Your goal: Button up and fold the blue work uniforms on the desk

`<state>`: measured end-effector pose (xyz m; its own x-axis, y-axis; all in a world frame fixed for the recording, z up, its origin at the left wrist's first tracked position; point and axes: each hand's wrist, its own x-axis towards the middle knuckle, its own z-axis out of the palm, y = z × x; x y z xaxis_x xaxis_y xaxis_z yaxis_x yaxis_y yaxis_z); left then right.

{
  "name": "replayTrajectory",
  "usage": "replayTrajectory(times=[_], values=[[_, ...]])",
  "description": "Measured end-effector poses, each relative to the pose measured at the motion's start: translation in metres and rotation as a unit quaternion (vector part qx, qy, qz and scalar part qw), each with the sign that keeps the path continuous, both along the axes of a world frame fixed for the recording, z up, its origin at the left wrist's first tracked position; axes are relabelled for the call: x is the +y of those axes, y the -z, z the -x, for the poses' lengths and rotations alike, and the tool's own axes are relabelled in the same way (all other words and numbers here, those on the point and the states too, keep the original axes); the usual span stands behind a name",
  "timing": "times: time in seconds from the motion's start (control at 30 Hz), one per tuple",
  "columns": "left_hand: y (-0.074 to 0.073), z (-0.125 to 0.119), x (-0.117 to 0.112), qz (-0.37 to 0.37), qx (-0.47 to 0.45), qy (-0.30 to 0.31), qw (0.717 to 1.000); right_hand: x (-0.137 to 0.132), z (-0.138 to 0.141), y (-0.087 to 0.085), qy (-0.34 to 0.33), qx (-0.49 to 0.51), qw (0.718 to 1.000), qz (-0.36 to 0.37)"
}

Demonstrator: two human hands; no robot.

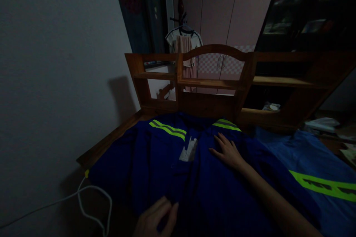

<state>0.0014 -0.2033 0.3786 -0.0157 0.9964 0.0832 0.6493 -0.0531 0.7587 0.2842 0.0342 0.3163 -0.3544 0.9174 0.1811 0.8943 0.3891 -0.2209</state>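
A dark blue work jacket (161,163) with yellow-green and grey reflective bands lies spread out, its collar end towards the wooden headboard. My right hand (227,152) rests flat on the chest on the right side, fingers spread, just below the reflective band. At the bottom of the view, my left hand (155,217) is curled at the jacket's front, thumb and fingers closed on the cloth; the fingertips are partly hidden. Between the two front halves, a pale grey-white patch (189,149) shows below the collar.
A lighter blue garment (314,155) with a reflective band lies to the right. The wooden headboard (208,102) with shelves stands behind. A white cable (94,187) loops at the lower left beside the wall (61,63). Farther back, clothes (184,42) hang before pink cupboards (219,7).
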Motion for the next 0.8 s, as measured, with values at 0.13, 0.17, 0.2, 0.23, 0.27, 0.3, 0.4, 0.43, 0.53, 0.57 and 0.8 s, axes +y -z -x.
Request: replayTrajectory(times=[0.13,0.17,0.2,0.23,0.27,0.3,0.4,0.43,0.53,0.57,0.8], values=[[-0.022,-0.009,0.097,-0.099,0.113,-0.007,0.989,0.002,-0.003,-0.006,0.001,-0.020,1.000,0.008],[-0.024,-0.014,0.124,-0.100,0.127,-0.005,0.987,0.002,-0.003,-0.008,0.003,-0.025,1.000,0.005],[-0.022,-0.019,0.150,-0.089,0.130,0.010,0.987,0.001,-0.003,-0.011,0.003,-0.032,0.999,-0.001],[-0.018,-0.025,0.173,-0.068,0.125,0.031,0.989,0.000,-0.002,-0.015,0.004,-0.041,0.999,-0.008],[-0.011,-0.031,0.195,-0.044,0.117,0.058,0.990,-0.002,-0.001,-0.019,0.007,-0.053,0.998,-0.017],[-0.003,-0.036,0.214,-0.019,0.105,0.083,0.991,-0.004,0.001,-0.024,0.012,-0.066,0.997,-0.027],[0.021,-0.046,0.255,0.040,0.052,0.128,0.990,-0.012,0.013,-0.043,0.027,-0.091,0.995,-0.040],[0.027,-0.047,0.265,0.053,0.035,0.136,0.989,-0.013,0.018,-0.049,0.029,-0.085,0.995,-0.037],[0.036,-0.043,0.283,0.084,-0.010,0.154,0.984,-0.012,0.035,-0.059,0.025,-0.015,0.999,-0.021],[0.037,-0.041,0.285,0.093,-0.027,0.158,0.983,-0.009,0.040,-0.058,0.022,0.020,0.999,-0.017],[0.040,-0.025,0.282,0.156,-0.156,0.175,0.960,0.014,0.047,-0.017,-0.006,0.159,0.987,-0.004]])
